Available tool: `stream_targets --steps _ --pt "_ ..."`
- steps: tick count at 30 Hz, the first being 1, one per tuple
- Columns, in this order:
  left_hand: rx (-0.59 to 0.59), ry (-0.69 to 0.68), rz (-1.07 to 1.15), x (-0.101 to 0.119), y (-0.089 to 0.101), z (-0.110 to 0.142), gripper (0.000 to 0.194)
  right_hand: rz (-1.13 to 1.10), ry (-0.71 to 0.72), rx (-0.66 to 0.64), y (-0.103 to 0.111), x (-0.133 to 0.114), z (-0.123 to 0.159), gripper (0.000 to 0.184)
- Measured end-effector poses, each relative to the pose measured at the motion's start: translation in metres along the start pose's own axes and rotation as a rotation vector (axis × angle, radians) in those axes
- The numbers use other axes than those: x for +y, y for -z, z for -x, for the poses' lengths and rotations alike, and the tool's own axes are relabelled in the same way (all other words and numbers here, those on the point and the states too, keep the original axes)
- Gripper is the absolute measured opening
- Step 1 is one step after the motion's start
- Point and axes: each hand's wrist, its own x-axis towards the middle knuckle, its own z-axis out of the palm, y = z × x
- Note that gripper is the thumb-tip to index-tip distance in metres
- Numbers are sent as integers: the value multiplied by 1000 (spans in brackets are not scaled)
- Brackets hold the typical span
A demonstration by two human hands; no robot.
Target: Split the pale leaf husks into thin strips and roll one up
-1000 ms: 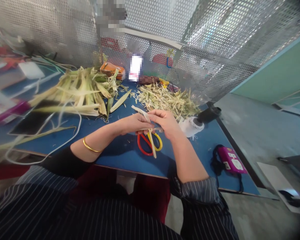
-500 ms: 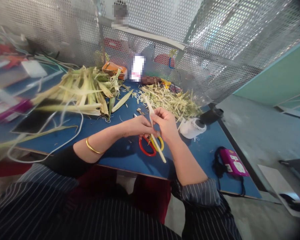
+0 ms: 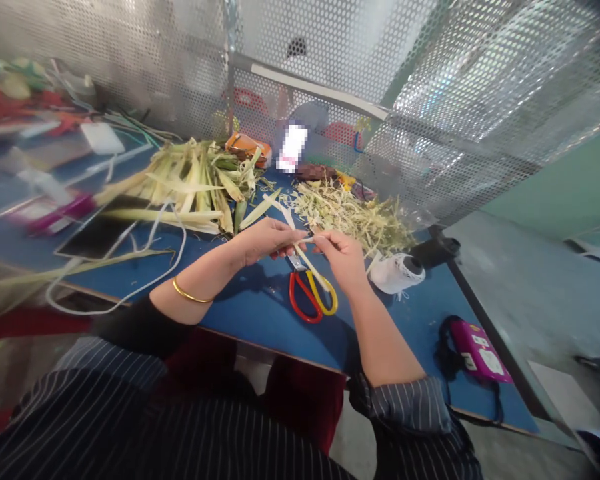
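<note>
My left hand [image 3: 275,241] is closed round a pale, husk-like plant leaf [image 3: 286,213], whose wide end points up and away and whose narrow end slants down to the right. With thumb and fingers pinched, my right hand [image 3: 341,257] grips a thin pale strip [image 3: 308,240] that runs across to the left fingertips. Whether this strip is part of the leaf or separate, I cannot tell. Just beneath the hands lie scissors [image 3: 307,300] with one red and one yellow handle loop. The leaf's lower end overlaps the yellow loop.
A heap of long leaves [image 3: 190,180] lies left, shredded pieces [image 3: 355,213] right. Nearby are a white thread cone [image 3: 390,273], a purple power box [image 3: 480,353], a dark tablet-like slab [image 3: 105,230] and a white cable [image 3: 180,260]. A perforated metal screen [image 3: 325,40] borders the blue table [image 3: 260,313].
My right hand has moved from the upright leaf to pinching a thin strip beside my left fingers. The leaf now tilts more, and more of the scissors shows. The whole view has shifted slightly.
</note>
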Motion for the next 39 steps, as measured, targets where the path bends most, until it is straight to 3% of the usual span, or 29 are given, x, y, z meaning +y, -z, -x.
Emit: stream_targets --steps 3,5,9,10,11,13,15,17,19,22,29,35,39 --pt "54 61 71 -8 -1 0 21 40 -46 7 -5 8 -1 23" --pt "131 74 140 -10 -1 -1 22 73 -35 113 -2 10 -3 26" --pt "290 4 322 -8 4 -5 28 253 220 726 14 -8 -4 27" --pt "300 -16 369 -8 5 -5 30 307 297 808 17 -16 -4 27" --pt "297 -36 412 -7 6 -5 31 367 367 776 16 -25 -3 26" --pt "271 -87 478 -6 6 -4 28 467 430 487 5 -38 -3 25" --pt "236 -131 498 -5 5 -2 19 513 327 129 -15 -44 -4 23" --pt "224 -147 486 -4 3 -1 12 469 199 16 -37 -41 -7 24" --pt "240 -141 476 -5 2 -2 9 440 124 17 -52 -33 -9 25" --pt "265 -131 501 -7 2 -4 8 384 108 32 -58 -22 -10 28" --pt "338 -111 602 -6 3 -4 12 305 216 11 -52 -22 -2 21" --pt "350 -134 568 -2 7 -2 10 428 348 -2 -47 -28 -2 17" --pt "321 -136 547 2 12 -1 13 573 464 219 -35 -25 -9 16"
